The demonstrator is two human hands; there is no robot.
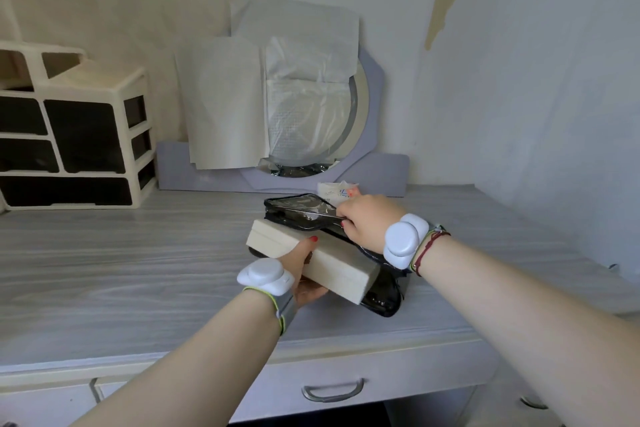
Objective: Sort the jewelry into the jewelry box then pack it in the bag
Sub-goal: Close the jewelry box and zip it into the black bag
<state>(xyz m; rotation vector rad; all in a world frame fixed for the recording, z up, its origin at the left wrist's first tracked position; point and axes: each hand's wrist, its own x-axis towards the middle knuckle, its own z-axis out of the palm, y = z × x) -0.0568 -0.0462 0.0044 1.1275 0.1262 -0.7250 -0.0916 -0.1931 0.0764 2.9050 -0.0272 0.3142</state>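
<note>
The left hand (299,262) grips the closed cream jewelry box (339,263) from below, thumb across its lid, holding it tilted just above the grey wood-grain desk (138,253) at the mouth of the black bag (384,302). The right hand (367,222) pinches the bag's clear flap (298,206), lifting it open. Behind stand 1 paper-covered mirror (375,170) and 1 cream drawer organizer (86,135).
</note>
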